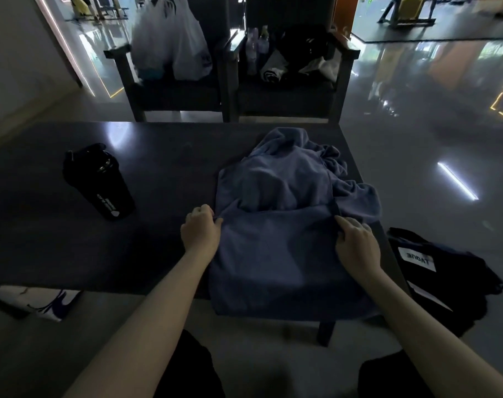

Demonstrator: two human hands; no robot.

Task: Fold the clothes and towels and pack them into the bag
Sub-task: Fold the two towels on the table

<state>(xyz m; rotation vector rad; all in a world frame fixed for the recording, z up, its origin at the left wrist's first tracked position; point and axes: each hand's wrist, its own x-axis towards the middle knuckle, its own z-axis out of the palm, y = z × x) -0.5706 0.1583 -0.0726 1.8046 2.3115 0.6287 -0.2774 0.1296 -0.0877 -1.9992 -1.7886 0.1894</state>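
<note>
So your blue towel (281, 254) sits at the right end of the table (100, 254), long axis running straight away from you, with your left hand (201, 229) and right hand (356, 244) each pinching a side edge in curled fingers (208, 211), level with each other.

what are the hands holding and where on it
The blue towel: left hand pinches its left edge, right hand grips its right edge, both midway along.
</note>
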